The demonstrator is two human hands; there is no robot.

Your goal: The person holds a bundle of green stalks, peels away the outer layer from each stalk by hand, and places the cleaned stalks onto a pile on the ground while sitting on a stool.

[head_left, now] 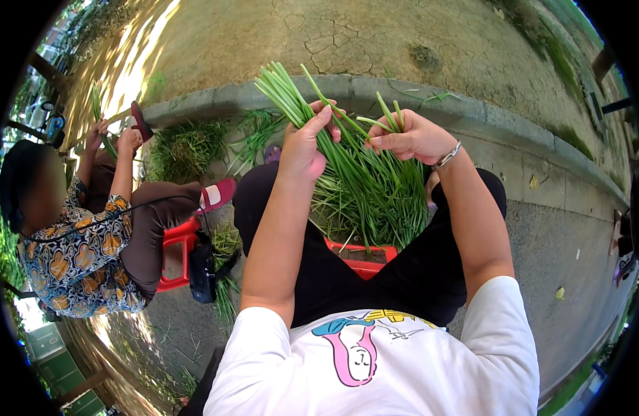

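Note:
My left hand [308, 142] is closed round a bundle of chives [283, 93], long and green with paler ends pointing up and to the left. Their leafy ends trail down between my knees. Close by on the right, my right hand [413, 137] pinches a few chive stalks [385, 111] between thumb and fingers, with short ends sticking out past them. One longer stalk [326, 97] slants from the bundle toward my right fingers; whether they grip it, I cannot tell. Below both hands lies a loose heap of chives [375, 201] on the ground between my legs.
A concrete kerb [472, 114] runs beyond my hands, with cracked earth past it. More cut greens [188, 149] lie at the left. There another person [83, 236] sits near a red stool [177, 256], holding greens [97, 104]. A black bag [203, 270] stands beside the stool.

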